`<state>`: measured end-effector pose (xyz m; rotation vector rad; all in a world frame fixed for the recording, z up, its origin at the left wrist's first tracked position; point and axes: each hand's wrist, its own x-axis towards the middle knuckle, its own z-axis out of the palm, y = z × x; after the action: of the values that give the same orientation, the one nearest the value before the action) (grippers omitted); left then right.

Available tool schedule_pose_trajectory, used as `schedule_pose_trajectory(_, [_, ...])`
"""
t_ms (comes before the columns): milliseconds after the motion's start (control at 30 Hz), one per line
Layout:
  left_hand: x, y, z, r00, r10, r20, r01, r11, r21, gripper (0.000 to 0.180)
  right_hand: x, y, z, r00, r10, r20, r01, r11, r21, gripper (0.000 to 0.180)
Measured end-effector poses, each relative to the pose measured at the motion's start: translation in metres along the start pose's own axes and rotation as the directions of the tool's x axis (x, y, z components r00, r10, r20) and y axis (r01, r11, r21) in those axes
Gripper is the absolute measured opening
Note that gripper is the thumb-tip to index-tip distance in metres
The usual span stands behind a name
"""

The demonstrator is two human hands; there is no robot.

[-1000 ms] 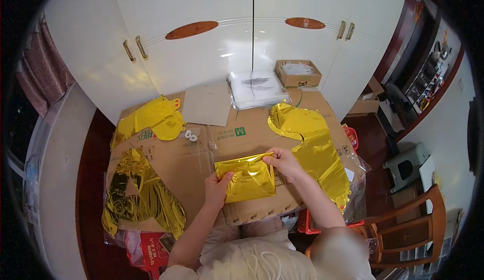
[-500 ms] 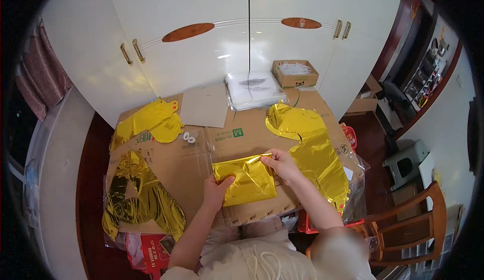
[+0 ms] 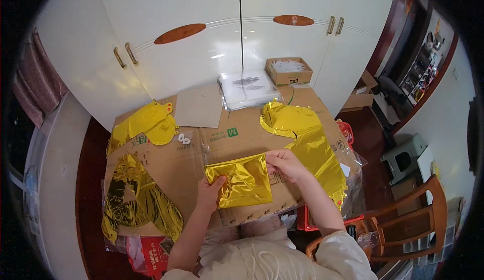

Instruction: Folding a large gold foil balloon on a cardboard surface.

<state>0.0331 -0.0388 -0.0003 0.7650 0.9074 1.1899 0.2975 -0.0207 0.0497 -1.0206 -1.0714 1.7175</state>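
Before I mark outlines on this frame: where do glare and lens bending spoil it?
Head view: the gold foil sheet held by the left hand and right hand throws bright glare, as does the cabinet door; cabinet edges bow outward, the rim is black, and focus stays fairly sharp.

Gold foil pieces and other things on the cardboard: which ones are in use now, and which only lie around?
In use:
- folded gold foil piece, held by left hand and right hand

Lying about:
- long gold foil piece
- crumpled gold foil
- small cardboard box
- clear plastic packet
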Motion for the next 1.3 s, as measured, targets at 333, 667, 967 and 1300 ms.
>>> schedule_pose_trajectory(333, [-0.005,0.007,0.013,0.998,0.043,-0.036,-0.041,0.998,0.044,0.006,0.005,0.009,-0.002,0.996,-0.038,-0.078,0.035,0.998,-0.044,0.017])
schedule_pose_trajectory(667, [0.000,-0.004,-0.002,0.998,0.052,0.021,-0.054,0.993,0.106,0.015,0.005,0.016,-0.001,0.984,-0.120,-0.132,0.117,0.993,-0.032,0.005])
schedule_pose_trajectory(967, [0.000,-0.003,0.001,0.996,0.083,0.041,-0.084,0.995,0.047,0.016,0.001,0.002,0.000,0.971,-0.238,-0.034,0.230,0.961,-0.152,0.020])
schedule_pose_trajectory(1300, [-0.004,0.002,0.004,0.996,0.090,0.010,-0.091,0.990,0.107,0.016,0.004,0.007,0.004,0.970,-0.161,-0.180,0.142,0.983,-0.115,0.017])
